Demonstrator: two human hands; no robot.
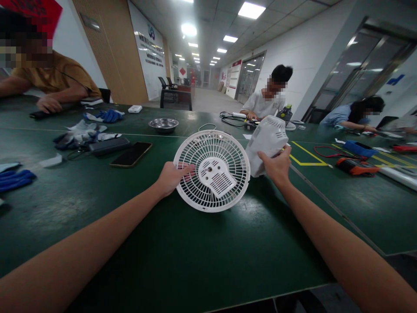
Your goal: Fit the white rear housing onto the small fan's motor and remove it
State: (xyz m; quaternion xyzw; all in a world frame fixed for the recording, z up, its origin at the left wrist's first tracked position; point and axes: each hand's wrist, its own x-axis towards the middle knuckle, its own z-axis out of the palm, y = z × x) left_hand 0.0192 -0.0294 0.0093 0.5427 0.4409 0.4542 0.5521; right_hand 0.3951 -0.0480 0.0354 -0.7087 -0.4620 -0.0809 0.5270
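A round white fan grille (213,150) is held up over the green table (195,252), in front of the wearer, with a slotted cover plate (217,176) seated at its middle. The left hand (172,178) is clamped on its left rim, thumb on the near face and fingers behind the slats. Just beside it, the right hand (276,165) grips a white plastic housing (265,141), thumb on the near side. Judging by this, the work is partway: the plate looks fitted, while grille and housing read as two separate handfuls (whether anything joins them behind the rim, I cannot tell). If they are apart, bringing them together or setting them aside is not yet done. Farther out, a metal bowl (163,125) stands beyond the grille, a smartphone (131,154) and work gloves (80,134) lie to the left, and an orange multimeter (356,166) rests to the right, none of them in hand.
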